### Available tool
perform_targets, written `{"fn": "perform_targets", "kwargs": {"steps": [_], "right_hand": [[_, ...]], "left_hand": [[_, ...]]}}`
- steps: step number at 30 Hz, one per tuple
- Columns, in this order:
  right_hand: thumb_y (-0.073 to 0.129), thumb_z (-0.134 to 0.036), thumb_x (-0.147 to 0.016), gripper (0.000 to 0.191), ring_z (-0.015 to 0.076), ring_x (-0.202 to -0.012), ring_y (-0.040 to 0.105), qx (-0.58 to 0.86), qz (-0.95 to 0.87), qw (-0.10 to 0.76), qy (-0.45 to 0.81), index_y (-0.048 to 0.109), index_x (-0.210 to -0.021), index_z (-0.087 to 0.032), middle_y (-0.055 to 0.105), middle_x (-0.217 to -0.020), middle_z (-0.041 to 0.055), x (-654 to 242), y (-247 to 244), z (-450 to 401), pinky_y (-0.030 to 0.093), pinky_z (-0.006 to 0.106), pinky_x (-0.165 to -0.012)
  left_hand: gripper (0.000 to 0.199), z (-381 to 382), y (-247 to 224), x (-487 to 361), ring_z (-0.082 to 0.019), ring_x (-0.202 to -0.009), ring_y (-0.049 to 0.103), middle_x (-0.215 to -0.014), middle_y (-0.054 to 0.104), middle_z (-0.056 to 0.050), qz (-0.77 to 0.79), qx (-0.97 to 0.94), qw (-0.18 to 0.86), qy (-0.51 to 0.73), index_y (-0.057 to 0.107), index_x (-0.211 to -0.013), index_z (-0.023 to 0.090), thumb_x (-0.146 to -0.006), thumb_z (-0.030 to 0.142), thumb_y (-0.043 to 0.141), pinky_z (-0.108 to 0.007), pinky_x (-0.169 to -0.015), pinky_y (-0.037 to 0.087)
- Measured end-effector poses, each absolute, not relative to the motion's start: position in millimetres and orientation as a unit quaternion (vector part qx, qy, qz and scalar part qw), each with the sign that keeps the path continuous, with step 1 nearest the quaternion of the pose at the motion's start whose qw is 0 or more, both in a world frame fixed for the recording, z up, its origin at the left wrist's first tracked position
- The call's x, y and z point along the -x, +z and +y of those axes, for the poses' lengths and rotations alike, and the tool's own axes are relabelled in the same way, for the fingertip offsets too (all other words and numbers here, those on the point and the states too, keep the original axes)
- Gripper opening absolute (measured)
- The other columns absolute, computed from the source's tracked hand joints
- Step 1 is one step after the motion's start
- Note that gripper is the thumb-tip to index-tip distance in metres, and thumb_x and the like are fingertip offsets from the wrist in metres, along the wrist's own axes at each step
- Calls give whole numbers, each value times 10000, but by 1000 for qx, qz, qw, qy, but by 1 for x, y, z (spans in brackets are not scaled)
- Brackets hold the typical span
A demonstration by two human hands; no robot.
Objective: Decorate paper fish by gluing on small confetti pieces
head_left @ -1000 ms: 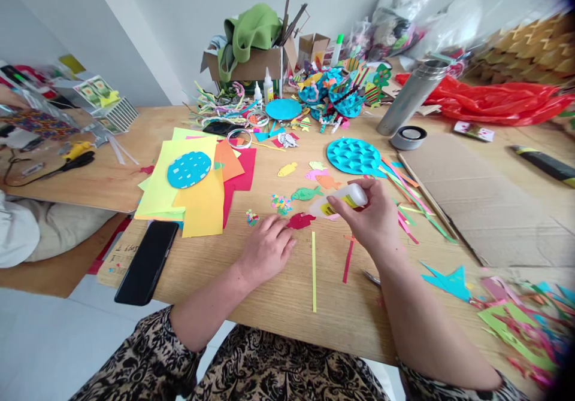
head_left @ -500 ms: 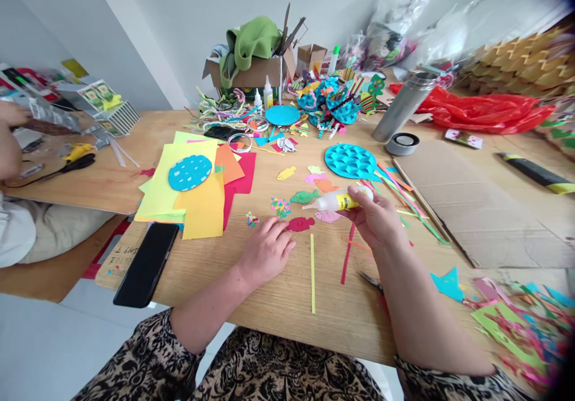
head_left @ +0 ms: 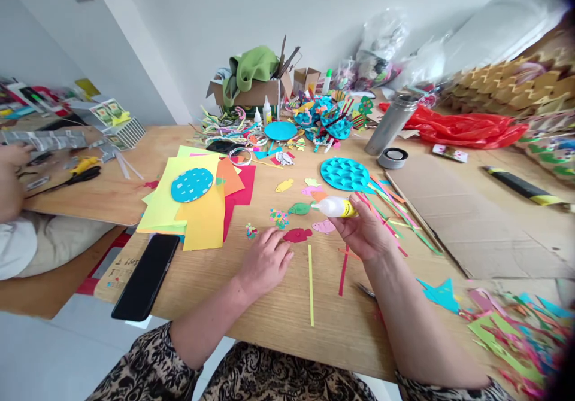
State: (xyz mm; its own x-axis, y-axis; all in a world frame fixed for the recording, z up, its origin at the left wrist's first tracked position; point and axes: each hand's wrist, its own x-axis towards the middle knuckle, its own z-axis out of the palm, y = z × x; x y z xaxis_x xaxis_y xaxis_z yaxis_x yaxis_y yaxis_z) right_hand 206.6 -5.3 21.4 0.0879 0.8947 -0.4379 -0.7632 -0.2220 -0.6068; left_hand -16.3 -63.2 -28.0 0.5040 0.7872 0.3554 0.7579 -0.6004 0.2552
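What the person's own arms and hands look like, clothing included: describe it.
The left hand and right hand wear no gloves, and no watch or bracelet shows. The loose left sleeve and right sleeve carry a black, swirling floral print on tan, leaving the forearms bare.

Black phone [head_left: 146,278], steel flask [head_left: 392,124], red plastic [head_left: 467,128]

Bottle [head_left: 332,207], right of red fish [head_left: 296,235]: white; label [head_left: 348,207] yellow. Disc [head_left: 192,185], left of red fish: blue, white-flecked.
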Motion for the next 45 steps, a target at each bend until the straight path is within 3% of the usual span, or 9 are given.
{"fn": "perform_targets", "kwargs": {"steps": [6, 13, 31, 45], "right_hand": [[542, -181, -907, 89, 178, -664, 729, 388, -45, 613, 686, 616, -862, -160, 743, -777, 80, -206, 29, -5, 626, 256, -559], [686, -167, -802, 94, 162, -632, 722, 382, -48, 629, 675, 598, -801, -200, 728, -717, 1, -207, 37, -6, 629, 256, -547], [648, -199, -833, 63, 168, -731, 732, 386, -110, 656, 639, 621, -890, -200, 742, -814, 20, -217, 63, 2, 640, 269, -623], [691, -213, -802, 78, 156, -722, 724, 409, -95, 676, 605, 630, -850, -206, 734, -803, 6, -245, 28, 29, 637, 273, -637]], "left_hand": [[165, -64, -30, 16, -265, -1202, 496, -1203, 620, -108, 446, -864, 24, 231, 659, -1015, 170, -916, 211, 534, -480, -1039, 459], [170, -63, -31, 14, -268, -1182, 521, -1183, 634, -97, 441, -861, 12, 252, 662, -1028, 182, -912, 210, 541, -492, -1015, 482], [180, -61, -28, 18, -263, -1172, 506, -1172, 619, -108, 440, -866, 27, 236, 672, -1009, 167, -919, 206, 521, -487, -1023, 466], [206, -29, 10, 18, -222, -1039, 585, -991, 676, -81, 411, -855, 55, 312, 688, -883, 193, -946, 231, 496, -436, -950, 512]]}}
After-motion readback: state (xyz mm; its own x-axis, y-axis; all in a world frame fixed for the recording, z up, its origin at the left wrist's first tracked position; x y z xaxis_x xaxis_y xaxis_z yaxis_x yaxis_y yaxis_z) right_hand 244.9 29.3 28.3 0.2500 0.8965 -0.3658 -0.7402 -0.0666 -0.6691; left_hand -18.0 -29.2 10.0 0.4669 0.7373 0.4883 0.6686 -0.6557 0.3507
